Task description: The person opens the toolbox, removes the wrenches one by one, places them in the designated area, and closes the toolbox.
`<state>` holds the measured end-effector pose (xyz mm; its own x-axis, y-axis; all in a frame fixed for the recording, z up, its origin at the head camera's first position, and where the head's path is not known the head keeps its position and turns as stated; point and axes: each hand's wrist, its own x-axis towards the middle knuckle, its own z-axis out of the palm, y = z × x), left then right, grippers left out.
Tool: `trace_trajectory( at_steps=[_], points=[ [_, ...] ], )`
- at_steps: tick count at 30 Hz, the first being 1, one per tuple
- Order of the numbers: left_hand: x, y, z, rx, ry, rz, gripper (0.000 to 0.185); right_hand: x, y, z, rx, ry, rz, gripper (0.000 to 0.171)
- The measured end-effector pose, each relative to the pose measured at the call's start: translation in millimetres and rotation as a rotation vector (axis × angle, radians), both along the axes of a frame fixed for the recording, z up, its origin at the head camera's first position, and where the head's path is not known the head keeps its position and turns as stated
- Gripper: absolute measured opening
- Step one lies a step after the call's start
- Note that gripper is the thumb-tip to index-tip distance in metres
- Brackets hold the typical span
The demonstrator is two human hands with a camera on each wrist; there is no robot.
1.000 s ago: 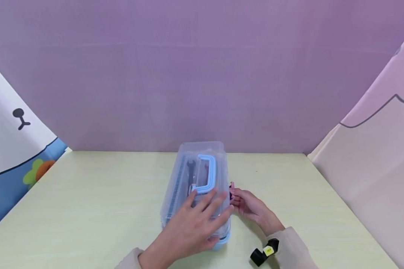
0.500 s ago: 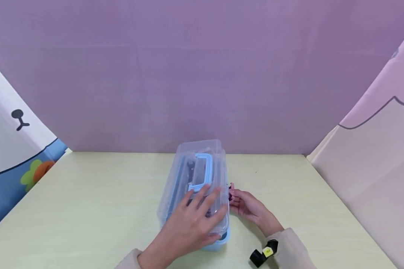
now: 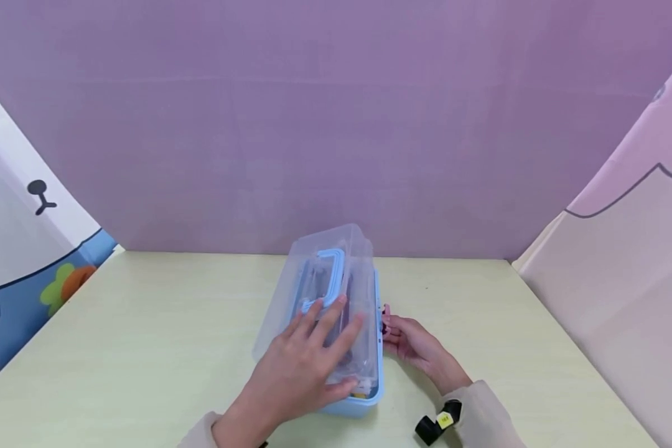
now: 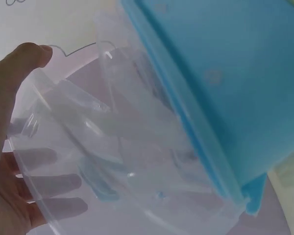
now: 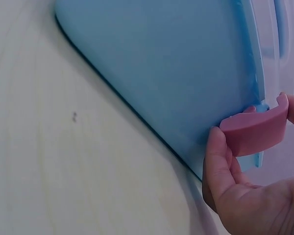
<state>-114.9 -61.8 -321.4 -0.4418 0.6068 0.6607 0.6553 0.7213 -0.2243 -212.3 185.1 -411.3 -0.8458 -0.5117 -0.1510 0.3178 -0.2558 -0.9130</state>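
Note:
A long toolbox with a clear plastic lid (image 3: 360,267) and a light blue base (image 3: 348,408) stands on the table. The lid is tilted up along its right side, leaving a gap above the base's rim. My left hand (image 3: 294,372) holds the lid's near end, fingers spread over the top by the blue carry handle (image 3: 338,274), thumb at the near edge. My right hand (image 3: 417,350) pinches a pink latch (image 5: 255,132) on the right side between thumb and fingers. Through the lid, the contents are blurred; a bit of yellow (image 3: 360,395) shows inside.
The pale wooden table (image 3: 162,323) extends on both sides of the box. A purple backdrop (image 3: 313,124) rises behind the table, with printed cloths at left and right. A black wrist device (image 3: 439,422) sits on the right sleeve.
The lid has swung up on its right side and leaned left, exposing more of the blue rim. My left hand has moved left with it; my right hand stays at the pink latch.

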Motion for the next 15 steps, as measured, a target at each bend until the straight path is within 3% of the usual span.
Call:
trace_trajectory(
  at_steps=[8,15],
  points=[
    [-2.3,-11,-0.2,0.041,0.031,0.006,0.079,-1.9,-6,-2.8,0.005,-0.005,0.003,0.026],
    [-7.3,-21,-1.5,0.143,0.071,0.003,0.082,-9.8,-13,-0.3,0.035,0.006,-0.020,0.025]
  ],
)
